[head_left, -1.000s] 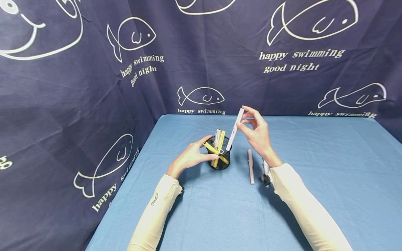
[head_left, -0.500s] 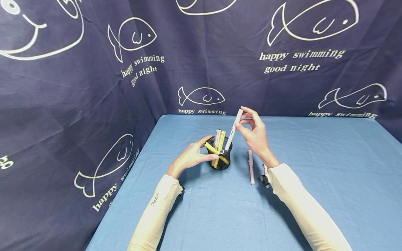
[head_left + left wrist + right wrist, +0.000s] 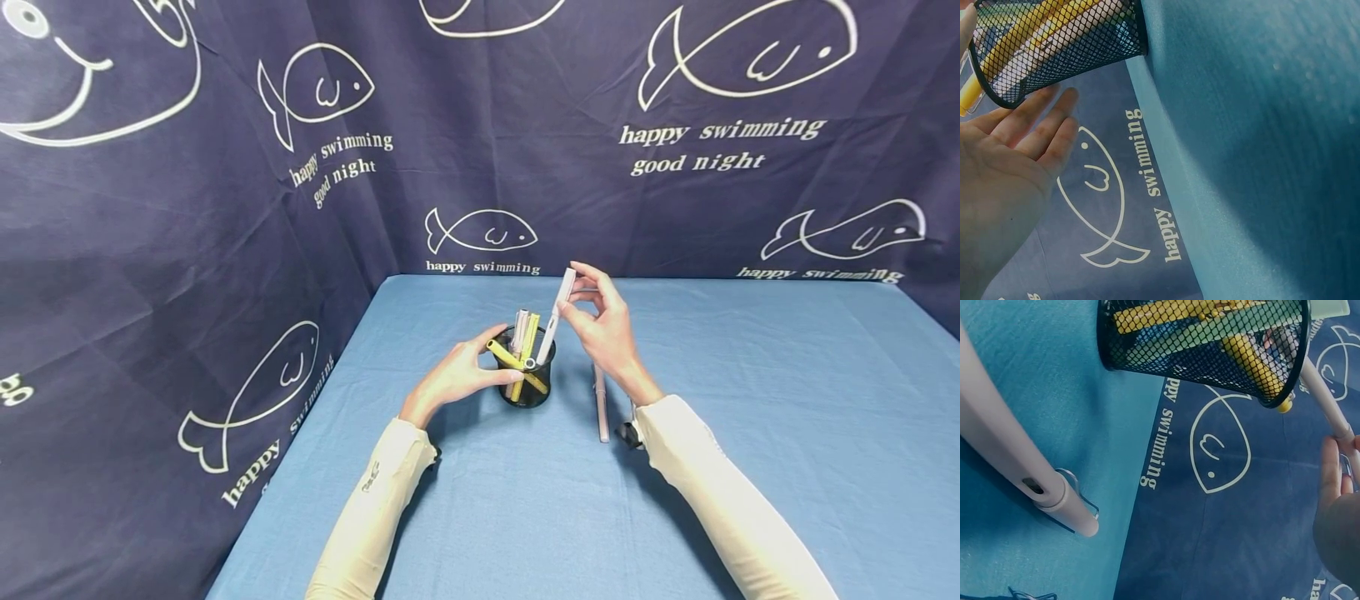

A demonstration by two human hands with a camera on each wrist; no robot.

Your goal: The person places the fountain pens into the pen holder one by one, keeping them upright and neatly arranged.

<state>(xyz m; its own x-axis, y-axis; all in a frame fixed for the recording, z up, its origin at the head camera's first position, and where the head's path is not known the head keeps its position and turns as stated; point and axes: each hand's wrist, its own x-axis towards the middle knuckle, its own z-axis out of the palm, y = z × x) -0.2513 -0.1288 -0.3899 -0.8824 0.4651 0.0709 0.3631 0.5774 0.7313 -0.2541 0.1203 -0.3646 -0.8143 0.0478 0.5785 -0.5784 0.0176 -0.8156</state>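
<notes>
A black wire-mesh pen holder [image 3: 534, 393] stands on the blue-covered table with several yellow and pale pens inside. My left hand [image 3: 454, 372] grips its rim, thumb on the near side and index finger on the far side. In the left wrist view, the other fingers [image 3: 1054, 134] extend below the mesh. My right hand [image 3: 606, 327] pinches a pale pen [image 3: 563, 288] near its upper end. That pen tilts, with its lower end inside the holder's mouth at the right. The right wrist view shows the pen [image 3: 1322, 394] passing behind the rim.
A pale pink pen [image 3: 602, 412] lies on the table [image 3: 510, 517] right of the holder, partly behind the right hand. Another pale pen is mostly hidden under the right wrist. A dark fish-print curtain [image 3: 570, 192] hangs at the back and left.
My right hand has moved down and slightly left, bringing the pen's lower end deeper into the holder's mouth. The left hand and the holder have stayed in place.
</notes>
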